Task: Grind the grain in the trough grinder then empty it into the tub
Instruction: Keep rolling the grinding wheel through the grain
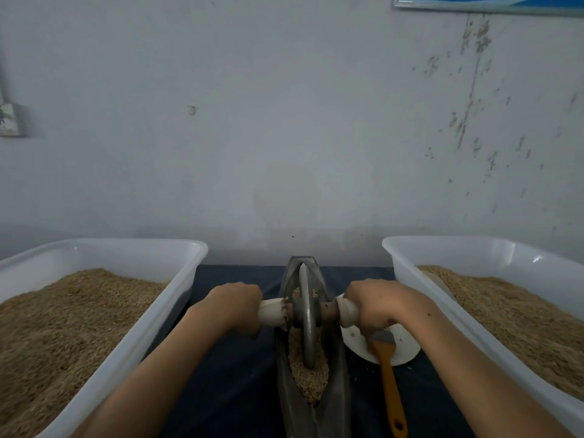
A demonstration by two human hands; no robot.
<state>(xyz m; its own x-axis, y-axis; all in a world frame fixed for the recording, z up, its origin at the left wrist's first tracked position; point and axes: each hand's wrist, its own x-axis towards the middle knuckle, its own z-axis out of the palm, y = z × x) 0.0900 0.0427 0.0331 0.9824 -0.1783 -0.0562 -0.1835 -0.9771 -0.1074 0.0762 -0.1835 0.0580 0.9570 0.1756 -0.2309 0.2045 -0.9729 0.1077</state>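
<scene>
A dark metal boat-shaped trough grinder (339,403) lies lengthwise between my arms on a dark blue cloth. A metal grinding wheel (306,314) stands upright in it, on an axle with a pale handle at each end. My left hand (235,306) grips the left handle (271,312). My right hand (376,305) grips the right handle (347,311). Tan grain (308,379) fills the trough around and in front of the wheel. A white plastic tub (132,336) of grain stands on the left, and a second white tub (407,273) of grain on the right.
A brush with an orange handle (390,384) lies across a white plate (406,350) just right of the trough, under my right wrist. A scuffed pale wall rises close behind the table. The dark cloth (227,368) shows between trough and tubs.
</scene>
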